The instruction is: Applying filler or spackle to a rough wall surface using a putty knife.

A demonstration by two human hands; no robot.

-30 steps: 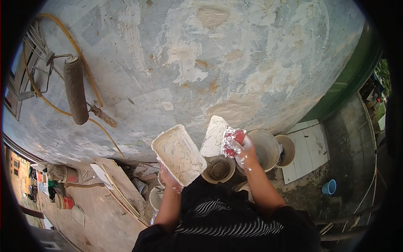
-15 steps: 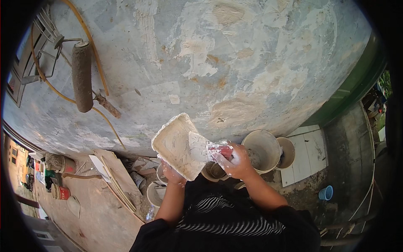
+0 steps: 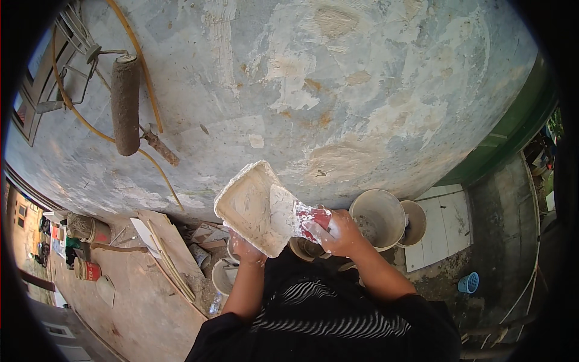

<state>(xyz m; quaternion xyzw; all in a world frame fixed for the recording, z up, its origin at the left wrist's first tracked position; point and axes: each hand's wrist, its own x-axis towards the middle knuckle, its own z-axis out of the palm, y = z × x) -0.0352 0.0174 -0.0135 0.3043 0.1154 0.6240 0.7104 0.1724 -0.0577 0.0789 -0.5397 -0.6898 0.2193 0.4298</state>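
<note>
My left hand [image 3: 246,250] grips the lower edge of a white rectangular tray [image 3: 244,205] smeared with putty, tilted up in front of me. My right hand [image 3: 341,234] is closed on the red handle of a wide putty knife [image 3: 288,211]. Its white-coated blade lies across the tray's right side. Both hands are dusted with white. Behind them rises a grey patched wall [image 3: 313,90] with pale putty patches.
A paint roller [image 3: 125,105] hangs on the wall at upper left beside a yellow hose [image 3: 136,60]. Two pale buckets [image 3: 380,217] stand right of my hands. Smaller pots [image 3: 222,276], boards [image 3: 169,247] and cans [image 3: 87,270] lie on the ground at left. A blue basket [image 3: 468,282] sits lower right.
The putty knife came off the wall and moved left onto the tray. The tray tilted more upright and my view shifted slightly.
</note>
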